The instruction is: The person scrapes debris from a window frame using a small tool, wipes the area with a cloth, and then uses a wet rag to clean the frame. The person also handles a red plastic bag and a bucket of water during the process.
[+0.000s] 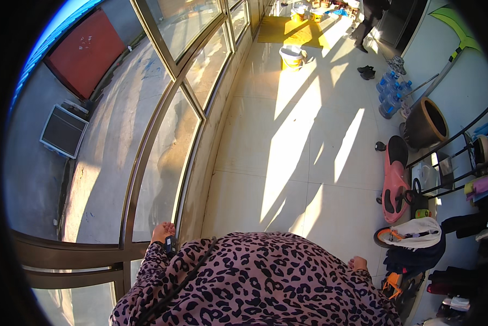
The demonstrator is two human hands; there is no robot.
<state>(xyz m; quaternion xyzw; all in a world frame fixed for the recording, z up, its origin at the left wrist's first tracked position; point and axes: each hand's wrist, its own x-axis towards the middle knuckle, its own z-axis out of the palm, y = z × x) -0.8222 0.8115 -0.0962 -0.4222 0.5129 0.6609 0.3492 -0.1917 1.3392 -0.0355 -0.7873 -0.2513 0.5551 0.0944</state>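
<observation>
My left hand (163, 232) is at the lower left, beside the metal window frame (195, 153), with its fingers curled; a dark band with a small device sits at the wrist. Whether it touches the frame or holds something, I cannot tell. My right hand (357, 263) hangs low at my right side, partly hidden by the leopard-print sleeve, fingers curled. It is nearest to a small wheeled toy with orange parts (391, 235), partly under white and dark cloth. Before me stretches a tiled floor (264, 163) with bright sun patches.
On the right stand a pink ride-on toy (395, 183), a large brown pot (426, 123), blue water bottles (389, 105) and a black rack (451, 187). Ahead are a white-and-yellow bucket (291, 58), black shoes (366, 72), a yellow mat (274, 30) and a person in dark clothes (366, 24).
</observation>
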